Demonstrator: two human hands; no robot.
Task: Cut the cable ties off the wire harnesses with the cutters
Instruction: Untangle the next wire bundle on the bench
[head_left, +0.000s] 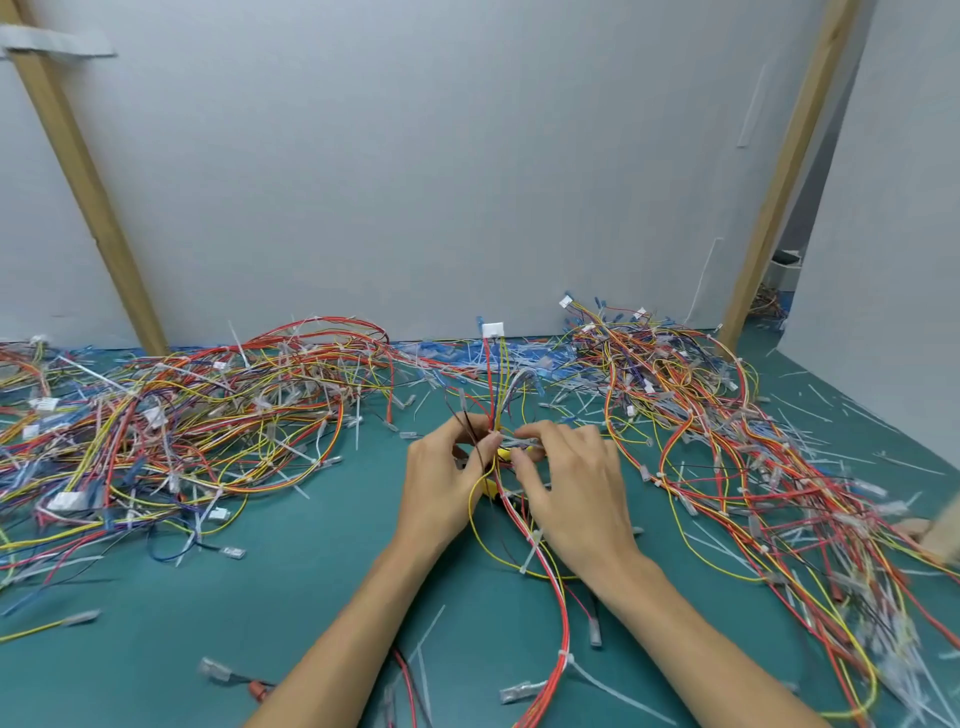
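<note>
Two bare forearms reach in from the bottom edge and converge at the middle of the table. The left hand (444, 486) stands on its edge, with its fingers curled and its thumb and forefinger pinching the wires of a harness (545, 566). The right hand (576, 491) lies palm down just beside it, knuckles up. Its fingers are bent over and close on the same bundle where pale strands cross it.

The green table (291, 566) runs back to a grey wall (467, 156), which two slanting wooden posts (78, 171) brace. A broad pile of harnesses (182, 426) fills the left side. A second pile (727, 447) fills the right side and spills toward the near corner. Bare mat lies in front of the left pile and beside the left forearm. Between the piles, only a narrow gap stays free around the hands.

The held harness trails down between the forearms. Its upper wires rise to a white connector (492, 328) near the wall. The cutters (503, 455) show only as yellow patches between the palms, and I cannot tell which hand grips them. A white cable tie (531, 548) still binds the harness below the right hand. Cut ties (831, 410) litter the right margin.
</note>
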